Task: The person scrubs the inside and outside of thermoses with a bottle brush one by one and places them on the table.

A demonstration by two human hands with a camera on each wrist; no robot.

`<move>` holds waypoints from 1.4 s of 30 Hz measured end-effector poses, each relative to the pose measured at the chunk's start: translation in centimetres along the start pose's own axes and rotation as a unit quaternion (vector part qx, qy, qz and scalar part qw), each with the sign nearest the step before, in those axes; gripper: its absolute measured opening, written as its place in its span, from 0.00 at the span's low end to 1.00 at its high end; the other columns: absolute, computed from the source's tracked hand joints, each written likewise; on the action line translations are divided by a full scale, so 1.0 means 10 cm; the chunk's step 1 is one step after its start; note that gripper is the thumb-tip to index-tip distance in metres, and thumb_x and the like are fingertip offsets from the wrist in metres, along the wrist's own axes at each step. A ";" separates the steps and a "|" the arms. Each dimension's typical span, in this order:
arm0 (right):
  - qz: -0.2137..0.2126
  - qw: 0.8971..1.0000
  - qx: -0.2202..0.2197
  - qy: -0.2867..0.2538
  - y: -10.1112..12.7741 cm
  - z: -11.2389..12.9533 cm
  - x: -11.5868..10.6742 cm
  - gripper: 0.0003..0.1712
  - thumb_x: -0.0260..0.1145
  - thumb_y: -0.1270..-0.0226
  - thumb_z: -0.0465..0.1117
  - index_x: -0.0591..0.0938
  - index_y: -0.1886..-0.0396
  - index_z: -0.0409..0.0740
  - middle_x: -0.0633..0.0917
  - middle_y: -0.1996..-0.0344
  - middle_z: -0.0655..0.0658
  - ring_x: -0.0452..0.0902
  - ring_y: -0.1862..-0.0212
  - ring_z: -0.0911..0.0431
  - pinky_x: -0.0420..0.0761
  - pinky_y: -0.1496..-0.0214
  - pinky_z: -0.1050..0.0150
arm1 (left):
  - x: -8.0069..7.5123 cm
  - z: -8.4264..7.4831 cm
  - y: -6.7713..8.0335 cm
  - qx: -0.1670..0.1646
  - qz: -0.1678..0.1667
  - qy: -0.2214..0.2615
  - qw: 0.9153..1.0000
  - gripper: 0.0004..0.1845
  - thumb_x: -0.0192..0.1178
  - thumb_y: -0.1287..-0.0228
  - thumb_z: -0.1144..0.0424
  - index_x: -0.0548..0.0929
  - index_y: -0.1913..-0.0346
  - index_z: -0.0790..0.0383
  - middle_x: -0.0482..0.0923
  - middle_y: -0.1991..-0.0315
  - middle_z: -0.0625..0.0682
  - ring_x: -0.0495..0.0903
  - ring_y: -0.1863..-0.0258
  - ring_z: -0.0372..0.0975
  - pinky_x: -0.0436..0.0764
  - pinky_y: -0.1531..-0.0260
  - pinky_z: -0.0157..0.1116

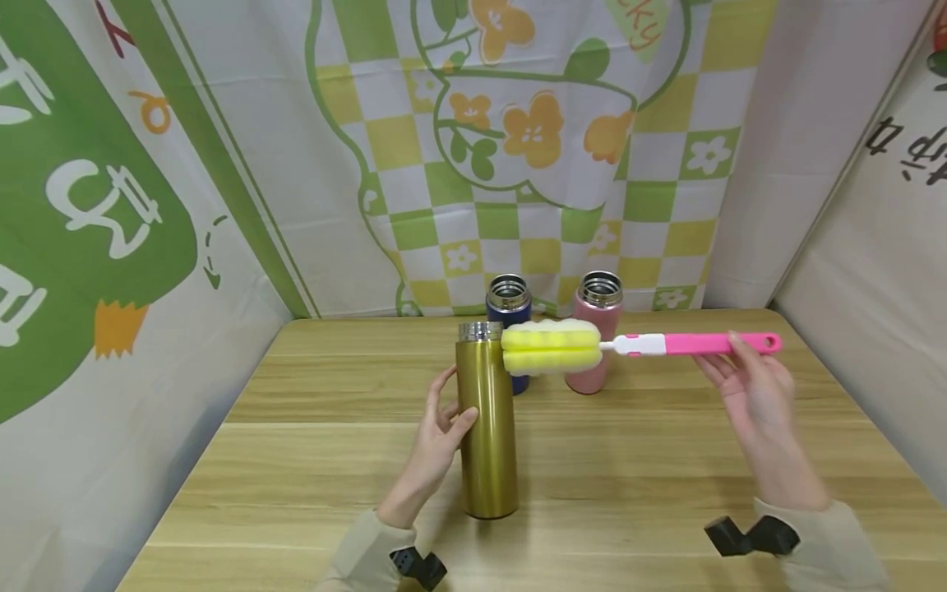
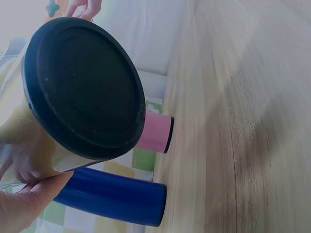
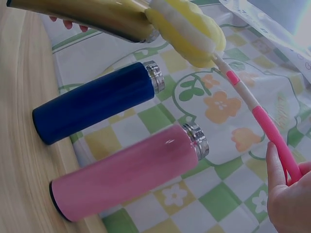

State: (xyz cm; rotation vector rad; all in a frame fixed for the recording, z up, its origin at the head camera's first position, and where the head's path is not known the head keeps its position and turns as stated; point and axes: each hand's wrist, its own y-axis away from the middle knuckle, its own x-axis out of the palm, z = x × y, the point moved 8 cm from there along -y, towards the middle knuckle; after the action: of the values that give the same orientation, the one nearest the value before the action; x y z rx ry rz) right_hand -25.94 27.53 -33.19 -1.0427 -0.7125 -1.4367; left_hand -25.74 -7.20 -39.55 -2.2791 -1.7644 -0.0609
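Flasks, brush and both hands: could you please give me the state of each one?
Gold flask: upright, uncapped, gripped by left hand.
Blue flask: upright, uncapped, untouched.
Pink flask: upright, uncapped, untouched.
Sponge brush: level, sponge beside gold flask's mouth, handle held by right hand.

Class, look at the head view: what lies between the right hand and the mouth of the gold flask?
The brush spans that stretch: its pink handle runs from the right hand to the yellow sponge head, which sits at the gold flask rim. The head view shows this.
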 end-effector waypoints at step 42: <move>0.095 0.978 0.088 0.163 0.12 -0.38 -0.12 0.09 0.46 0.34 0.27 0.73 0.70 0.33 0.81 0.68 0.37 0.80 0.62 0.50 0.76 0.55 0.61 | 0.07 -0.16 -0.25 0.032 0.001 0.051 0.998 0.34 0.47 0.34 0.63 0.41 0.31 0.46 0.64 0.48 0.75 0.77 0.58 0.40 0.76 0.60 0.39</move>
State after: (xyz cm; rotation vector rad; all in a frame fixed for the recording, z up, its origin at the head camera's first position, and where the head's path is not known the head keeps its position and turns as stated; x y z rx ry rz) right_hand -25.57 24.50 -36.03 -0.6965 -0.4787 -1.3118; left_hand -27.80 -6.33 -37.40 -2.1925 -1.6880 -0.1175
